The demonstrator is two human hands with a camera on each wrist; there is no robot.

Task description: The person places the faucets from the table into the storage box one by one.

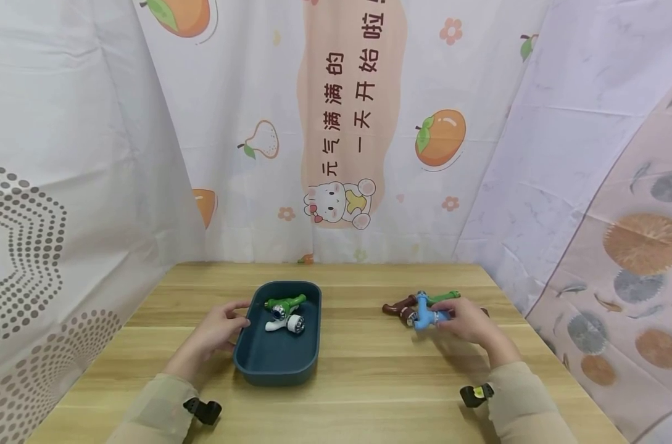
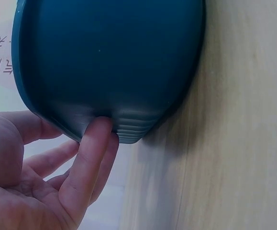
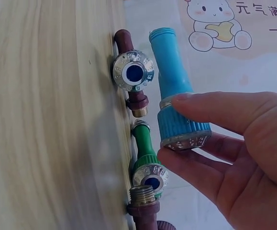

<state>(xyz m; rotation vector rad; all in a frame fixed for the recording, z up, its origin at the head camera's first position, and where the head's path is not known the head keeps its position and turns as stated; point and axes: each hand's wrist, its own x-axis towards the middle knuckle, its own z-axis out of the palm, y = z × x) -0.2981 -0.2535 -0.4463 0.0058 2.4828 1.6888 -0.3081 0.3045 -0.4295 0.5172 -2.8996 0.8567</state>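
My right hand (image 1: pixel 462 317) pinches a light-blue pipe fitting (image 3: pixel 171 67) with a ribbed collar and a metal end face. The thumb lies on its collar, the fingers opposite. Beside it are a brown fitting (image 3: pixel 124 40) with a silver, blue-centred disc and a green fitting (image 3: pixel 142 136) with a similar disc. My left hand (image 1: pixel 218 330) grips the left rim of a dark teal tray (image 1: pixel 277 364), with fingertips against its outer wall in the left wrist view. Inside the tray, a green fitting (image 1: pixel 291 302) lies against a white fitting (image 1: pixel 274 325) with a round knob.
The wooden table (image 1: pixel 358 382) extends between the tray and the fittings on the right. Another brown fitting (image 3: pixel 145 211) with a threaded end appears low in the right wrist view. Printed curtains (image 1: pixel 247 185) hang behind the table and on both sides.
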